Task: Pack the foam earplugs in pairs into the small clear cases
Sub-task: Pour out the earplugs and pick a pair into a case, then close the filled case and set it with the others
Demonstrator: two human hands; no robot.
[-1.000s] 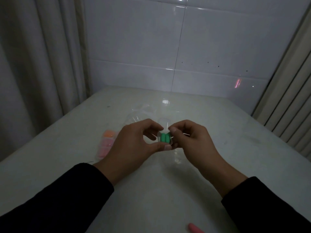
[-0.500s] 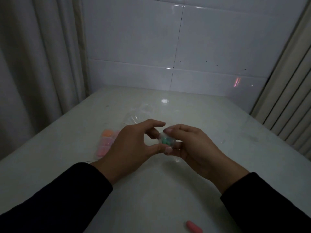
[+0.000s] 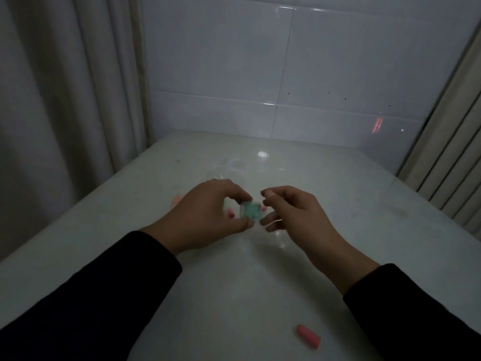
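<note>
My left hand (image 3: 208, 214) pinches a small clear case (image 3: 250, 209) with green foam earplugs inside, thumb below and fingers above. My right hand (image 3: 294, 217) hovers just to the right of the case, fingers curled and apart, holding nothing. A loose pink earplug (image 3: 308, 340) lies on the white table (image 3: 234, 295) near its front edge. More pink and orange earplugs (image 3: 230, 212) lie behind my left hand, mostly hidden by it. The frame is blurred.
Faint clear plastic cases or wrapping (image 3: 229, 168) lie on the table beyond my hands. A curtain (image 3: 65, 100) hangs at the left, a tiled wall (image 3: 286, 74) stands behind, and a ribbed panel (image 3: 455, 139) rises at the right.
Both hands held the green-earplug case together before. My right hand has let go and drawn slightly right; my left hand keeps the case. The view has shifted a little.
</note>
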